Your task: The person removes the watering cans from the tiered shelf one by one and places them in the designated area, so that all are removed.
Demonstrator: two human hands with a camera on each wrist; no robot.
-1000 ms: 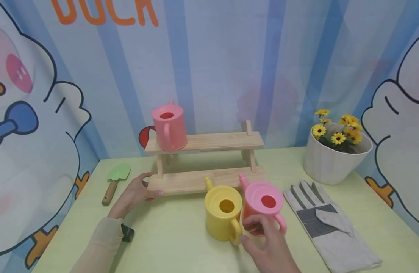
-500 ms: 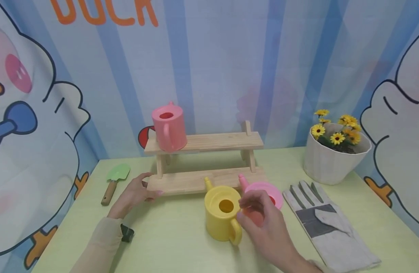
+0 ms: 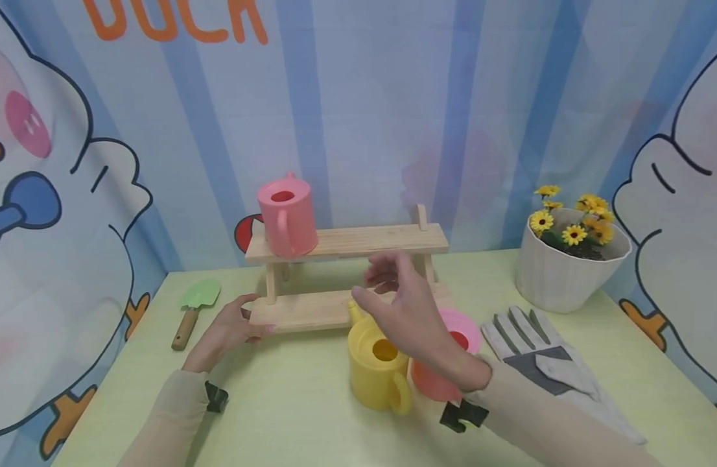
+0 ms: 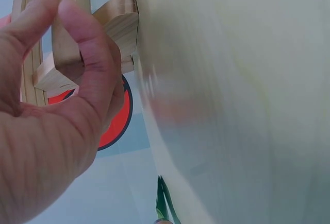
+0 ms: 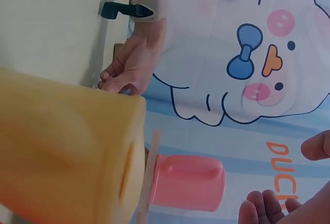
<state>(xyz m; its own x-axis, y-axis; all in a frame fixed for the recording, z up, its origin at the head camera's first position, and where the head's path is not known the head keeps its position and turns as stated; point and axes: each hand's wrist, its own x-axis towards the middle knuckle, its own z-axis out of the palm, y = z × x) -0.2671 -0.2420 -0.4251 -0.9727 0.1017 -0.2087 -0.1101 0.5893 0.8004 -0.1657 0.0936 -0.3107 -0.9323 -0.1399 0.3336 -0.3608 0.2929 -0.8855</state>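
My left hand (image 3: 227, 332) pinches the left end of the lower board of a two-step wooden stand (image 3: 312, 310); in the left wrist view thumb and fingers bend round the board end. Holding nothing, my right hand (image 3: 408, 308) hovers over the stand's lower step, thumb and fingers apart. Below it a yellow watering can (image 3: 367, 376) and a pink watering can (image 3: 437, 383) stand side by side on the table, the pink one partly hidden by the hand and wrist. Another pink watering can (image 3: 288, 220) stands on the upper step's left end.
A green trowel (image 3: 198, 298) with a wooden handle lies left of the stand. To the right are a grey work glove (image 3: 545, 357) and a white pot (image 3: 551, 279) with yellow flowers. A printed curtain (image 3: 358, 117) hangs behind the table.
My right hand has risen from beside the pink watering can's handle and moved forward and left over the stand, holding nothing. My left hand keeps its place on the board.
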